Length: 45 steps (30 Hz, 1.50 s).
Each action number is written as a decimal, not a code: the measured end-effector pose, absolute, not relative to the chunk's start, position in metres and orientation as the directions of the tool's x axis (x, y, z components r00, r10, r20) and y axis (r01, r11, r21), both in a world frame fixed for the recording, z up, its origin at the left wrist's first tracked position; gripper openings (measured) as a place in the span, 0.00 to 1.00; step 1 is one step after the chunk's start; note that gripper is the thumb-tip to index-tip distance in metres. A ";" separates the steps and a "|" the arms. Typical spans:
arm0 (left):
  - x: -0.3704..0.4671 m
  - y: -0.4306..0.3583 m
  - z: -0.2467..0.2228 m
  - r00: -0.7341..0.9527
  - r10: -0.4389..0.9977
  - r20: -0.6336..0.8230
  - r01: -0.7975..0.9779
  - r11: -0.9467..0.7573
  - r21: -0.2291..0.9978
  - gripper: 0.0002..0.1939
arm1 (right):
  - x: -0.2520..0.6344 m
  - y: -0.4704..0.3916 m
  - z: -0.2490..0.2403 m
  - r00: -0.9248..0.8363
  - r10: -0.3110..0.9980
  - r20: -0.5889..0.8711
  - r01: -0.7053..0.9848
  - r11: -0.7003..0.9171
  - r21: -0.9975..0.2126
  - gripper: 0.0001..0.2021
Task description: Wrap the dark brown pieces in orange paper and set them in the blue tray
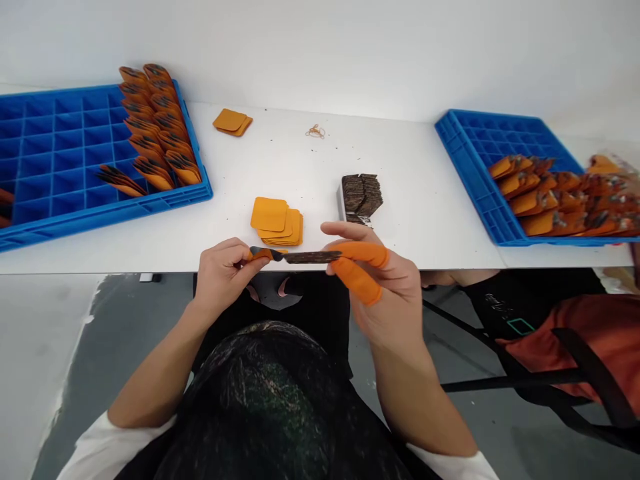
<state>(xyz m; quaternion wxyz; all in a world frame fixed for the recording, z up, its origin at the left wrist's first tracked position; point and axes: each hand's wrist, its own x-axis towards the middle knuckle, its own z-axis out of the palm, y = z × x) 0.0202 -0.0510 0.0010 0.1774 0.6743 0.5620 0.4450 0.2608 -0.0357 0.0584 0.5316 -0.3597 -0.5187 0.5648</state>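
My left hand (223,275) pinches a small orange pouch (260,253) whose dark opening faces right. In my right hand (393,287), a thin dark brown flaky slab (314,257) is held between thumb and forefinger, both covered by orange finger cots. The slab's left end meets the pouch's mouth; whether it is inside I cannot tell. Just beyond my hands lies a loose pile of flat orange pouches (273,217). A white box (341,200) packed with similar dark slabs (363,193) stands past my right hand.
At the left, a blue divided crate (53,160) holds rows of filled orange pouches (160,127). Another blue crate (465,173) with pouches (543,193) stands right. Two pouches (233,122) and rubber bands (315,131) lie farther back. A person in black (525,307) sits at the right.
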 end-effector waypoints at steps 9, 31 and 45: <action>0.013 -0.057 0.007 0.103 0.888 0.449 0.559 -0.425 0.712 0.09 | 0.231 -0.020 0.029 -0.455 0.876 -0.159 -0.495 -0.397 -0.773 0.10; 0.009 -0.062 -0.011 -0.108 0.931 0.349 0.441 -0.270 0.856 0.15 | 0.237 -0.018 0.030 -0.336 0.932 -0.140 -0.497 -0.301 -0.814 0.11; 0.014 -0.059 -0.007 -0.061 0.884 0.464 0.591 -0.343 0.730 0.18 | 0.239 -0.034 0.067 -0.329 0.761 0.559 0.348 0.648 -0.677 0.08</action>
